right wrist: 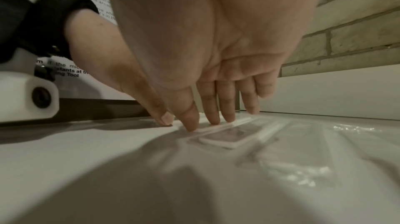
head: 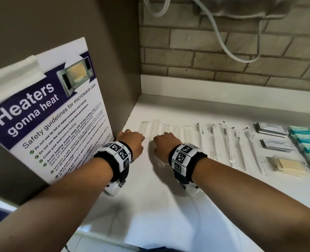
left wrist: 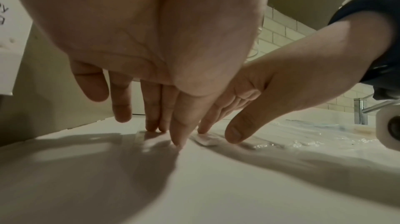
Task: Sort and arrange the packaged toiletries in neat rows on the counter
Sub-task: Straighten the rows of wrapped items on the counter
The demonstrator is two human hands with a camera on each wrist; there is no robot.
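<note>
clear sachets (head: 156,128) under straight fingertips (left wrist: 179,140) of both grips, unclenched, fingers hidden from head view

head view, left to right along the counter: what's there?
Microwave safety poster → left hand → right hand → clear flat packets → wrapped toothbrushes → white sachet stacks → teal packets.

Both forearms reach forward toward twelve o'clock, side by side, each wrist wrapped in a black band bearing white marker blocks. The left hand (head: 132,142) and right hand (head: 166,145) sit palm-down, fingers straight and angled downward, fingertips (left wrist: 177,140) pressing flat.
</note>
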